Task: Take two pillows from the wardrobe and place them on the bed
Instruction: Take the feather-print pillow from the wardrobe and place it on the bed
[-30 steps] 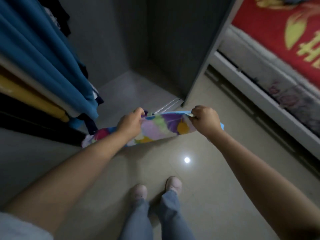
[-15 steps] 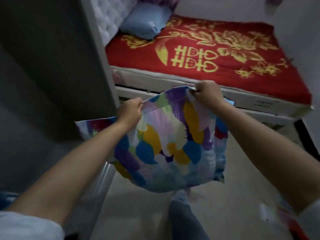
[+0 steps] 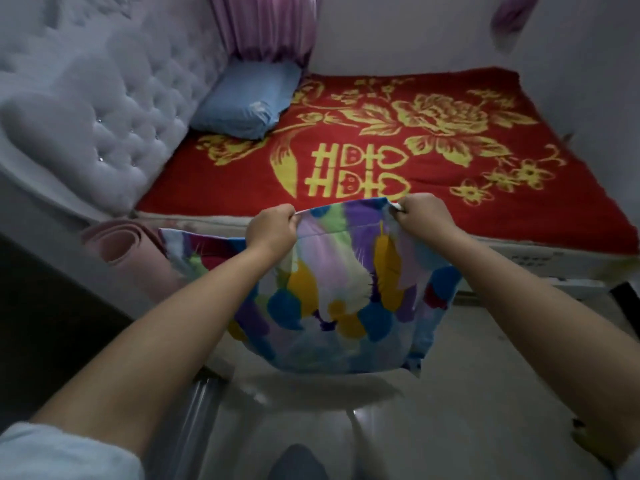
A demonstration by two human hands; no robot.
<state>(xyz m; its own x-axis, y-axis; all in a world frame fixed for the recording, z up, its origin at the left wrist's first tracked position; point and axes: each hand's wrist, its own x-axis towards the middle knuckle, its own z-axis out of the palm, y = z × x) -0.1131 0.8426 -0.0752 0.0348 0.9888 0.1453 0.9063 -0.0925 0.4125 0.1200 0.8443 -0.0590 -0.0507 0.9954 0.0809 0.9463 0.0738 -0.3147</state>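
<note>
**Pillow 2 held short of the bed**

While the blue pillow [image 3: 247,100] already lies at the head of the bed [image 3: 571,216], touching the tufted headboard [image 3: 114,133], the patterned pillow [image 3: 332,299] is not yet set down. It hangs in the air in front of the bed's near edge, over the floor [image 3: 485,393], with its top seam about level with the edge of the red cover.

The left hand [image 3: 272,230] is fisted on the top seam left of centre, and the right hand [image 3: 424,213] is fisted on the seam at the right corner. The 2 hands are apart, with the seam stretched between them and the pillow's body sagging below.

If the blue pillow counts as pillow 1, which looks likely, then half the task is done. What is left is to carry the patterned pillow over the edge and lay it down, probably beside the blue one by the headboard, where the cover is bare.

The wardrobe does not show clearly; a dark mass at lower left may be part of it, but what it holds cannot be told. A pink roll [image 3: 119,244] stands between that mass and the bed.
</note>
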